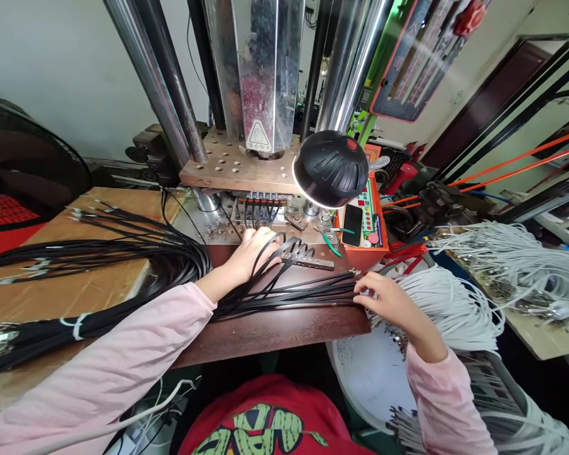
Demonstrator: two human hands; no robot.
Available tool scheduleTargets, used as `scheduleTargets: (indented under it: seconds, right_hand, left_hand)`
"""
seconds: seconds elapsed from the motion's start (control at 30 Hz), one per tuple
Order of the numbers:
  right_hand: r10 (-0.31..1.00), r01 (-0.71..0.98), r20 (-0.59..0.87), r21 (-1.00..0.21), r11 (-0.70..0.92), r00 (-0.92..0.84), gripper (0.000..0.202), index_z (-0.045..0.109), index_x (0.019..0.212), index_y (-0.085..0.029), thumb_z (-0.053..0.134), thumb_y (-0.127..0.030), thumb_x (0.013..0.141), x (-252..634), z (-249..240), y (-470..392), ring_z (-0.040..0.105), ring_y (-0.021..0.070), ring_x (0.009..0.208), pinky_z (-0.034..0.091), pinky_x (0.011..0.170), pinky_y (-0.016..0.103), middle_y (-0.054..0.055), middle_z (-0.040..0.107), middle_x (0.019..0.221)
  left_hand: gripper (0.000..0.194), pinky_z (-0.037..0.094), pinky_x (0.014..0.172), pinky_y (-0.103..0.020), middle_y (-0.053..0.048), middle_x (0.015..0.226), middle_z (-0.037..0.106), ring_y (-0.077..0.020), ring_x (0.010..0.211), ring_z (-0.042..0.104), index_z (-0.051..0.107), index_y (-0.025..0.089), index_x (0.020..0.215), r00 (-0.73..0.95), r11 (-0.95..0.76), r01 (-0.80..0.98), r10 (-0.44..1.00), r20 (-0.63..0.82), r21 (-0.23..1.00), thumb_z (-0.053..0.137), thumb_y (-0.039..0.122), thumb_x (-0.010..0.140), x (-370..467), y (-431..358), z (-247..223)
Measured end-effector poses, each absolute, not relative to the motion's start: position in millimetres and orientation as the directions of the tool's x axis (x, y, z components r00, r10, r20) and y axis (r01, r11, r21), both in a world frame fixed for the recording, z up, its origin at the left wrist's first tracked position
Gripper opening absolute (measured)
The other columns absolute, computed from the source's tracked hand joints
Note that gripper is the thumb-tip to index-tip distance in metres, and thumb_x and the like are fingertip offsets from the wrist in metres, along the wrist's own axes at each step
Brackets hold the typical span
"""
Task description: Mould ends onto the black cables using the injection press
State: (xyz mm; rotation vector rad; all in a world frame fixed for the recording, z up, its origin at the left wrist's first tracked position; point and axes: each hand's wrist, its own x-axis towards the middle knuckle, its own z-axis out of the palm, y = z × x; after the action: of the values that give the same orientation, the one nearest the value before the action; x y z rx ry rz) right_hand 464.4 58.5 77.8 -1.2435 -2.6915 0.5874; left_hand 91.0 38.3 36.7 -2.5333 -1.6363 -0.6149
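My left hand [256,254] is closed over several black cables [253,215] in front of the press die, with its fingertips partly hidden behind the looped cables. From the die, the cables bend back in arcs over a metal strip [310,261] with holes. A flat bundle of black cables [303,292] lies across the brown tabletop to the right. At the right ends of this bundle, my right hand [384,298] has its thumb and fingers pinched at a cable end. The exact grip is hard to make out.
A press with a steel plate [239,170] stands ahead, lit by a black round lamp [332,167]. On an orange control box [367,253] lie a phone [352,224] and green-handled snips [332,245]. Black cable bundles [171,259] lie left; white cables [446,303] lie right.
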Motion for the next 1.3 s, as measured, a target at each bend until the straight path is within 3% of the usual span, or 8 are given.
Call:
scheduleTargets:
  seconds: [0.17, 0.37, 0.47, 0.53, 0.63, 0.7, 1.07, 1.3]
  right_hand:
    - [0.746, 0.749, -0.106, -0.203, 0.631, -0.657, 0.012, 0.062, 0.085, -0.023, 0.054, -0.014, 0.087, 469.4, 72.2, 36.1, 0.060, 0.0166, 0.073, 0.045, 0.065, 0.029, 0.001, 0.061, 0.083]
    - [0.692, 0.744, 0.386, -0.022, 0.667, -0.610, 0.022, 0.067, 0.104, -0.026, 0.049, -0.020, 0.093, 457.6, 85.7, 49.2, 0.057, 0.0292, 0.104, 0.046, 0.092, 0.045, 0.012, 0.062, 0.113]
    - [0.698, 0.724, 0.456, -0.154, 0.673, -0.552, 0.025, 0.069, 0.100, -0.025, 0.046, -0.018, 0.094, 431.1, 80.9, 69.4, 0.057, 0.0285, 0.104, 0.047, 0.092, 0.045, 0.012, 0.065, 0.106]
    - [0.754, 0.675, 0.447, -0.359, 0.644, -0.482, 0.022, 0.067, 0.096, -0.023, 0.046, -0.020, 0.093, 409.1, 70.6, 82.9, 0.061, 0.0258, 0.098, 0.050, 0.088, 0.041, 0.010, 0.066, 0.099]
    - [0.858, 0.473, 0.308, -0.733, 0.490, -0.411, 0.012, 0.064, 0.091, -0.021, 0.054, -0.025, 0.089, 379.9, 53.0, 99.2, 0.067, 0.0217, 0.086, 0.055, 0.080, 0.035, 0.007, 0.070, 0.093]
    - [0.856, 0.353, 0.201, -0.848, 0.396, -0.476, 0.010, 0.064, 0.089, -0.021, 0.060, -0.028, 0.084, 367.3, 45.1, 106.6, 0.069, 0.0206, 0.083, 0.055, 0.080, 0.034, 0.005, 0.071, 0.089]
    - [0.681, 0.419, 0.172, -0.674, 0.608, -0.712, 0.014, 0.064, 0.089, -0.023, 0.052, -0.018, 0.084, 358.2, 62.2, 116.7, 0.068, 0.0184, 0.082, 0.051, 0.080, 0.032, 0.001, 0.071, 0.086]
    - [0.664, 0.438, 0.200, -0.611, 0.659, -0.720, 0.017, 0.065, 0.091, -0.023, 0.050, -0.018, 0.085, 357.8, 53.6, 114.1, 0.067, 0.0211, 0.089, 0.052, 0.085, 0.036, 0.003, 0.071, 0.095]
  left_hand:
    - [0.016, 0.031, 0.091, -0.043, -0.008, 0.113, 0.063, -0.0276, 0.113, 0.047, 0.065, 0.018, 0.097, 0.374, -0.436, 0.888, 0.870, 0.321, 0.146, 0.057, 0.030, 0.092, 94.6, 40.6, 37.3]
    - [0.014, 0.032, 0.090, -0.043, -0.008, 0.104, 0.063, -0.0276, 0.110, 0.046, 0.066, 0.017, 0.087, 0.354, -0.404, 0.902, 0.895, 0.270, 0.155, 0.064, 0.031, 0.087, 102.8, 34.2, 54.3]
    - [0.017, 0.032, 0.089, -0.044, -0.009, 0.101, 0.061, -0.0286, 0.109, 0.047, 0.066, 0.014, 0.086, 0.355, -0.412, 0.892, 0.893, 0.276, 0.187, 0.064, 0.031, 0.087, 103.2, 27.8, 59.2]
    - [0.017, 0.032, 0.089, -0.044, -0.010, 0.100, 0.061, -0.0282, 0.107, 0.047, 0.065, 0.014, 0.086, 0.376, -0.436, 0.879, 0.883, 0.281, 0.193, 0.064, 0.031, 0.088, 101.3, 24.8, 59.9]
    - [0.015, 0.032, 0.088, -0.045, -0.010, 0.100, 0.060, -0.0273, 0.104, 0.048, 0.066, 0.015, 0.087, 0.381, -0.444, 0.872, 0.880, 0.284, 0.207, 0.060, 0.028, 0.090, 97.8, 22.8, 57.8]
    - [0.017, 0.031, 0.088, -0.045, -0.010, 0.099, 0.060, -0.0277, 0.103, 0.048, 0.066, 0.015, 0.087, 0.365, -0.432, 0.873, 0.886, 0.285, 0.225, 0.058, 0.029, 0.092, 96.7, 22.5, 55.6]
    - [0.018, 0.034, 0.085, -0.044, -0.009, 0.098, 0.061, -0.0287, 0.105, 0.049, 0.065, 0.016, 0.081, 0.340, -0.417, 0.879, 0.889, 0.307, 0.233, 0.058, 0.029, 0.092, 97.7, 22.1, 46.8]
    - [0.011, 0.036, 0.085, -0.042, -0.006, 0.098, 0.063, -0.0269, 0.105, 0.050, 0.063, 0.020, 0.086, 0.310, -0.370, 0.902, 0.913, 0.263, 0.222, 0.062, 0.030, 0.090, 101.1, 24.5, 53.8]
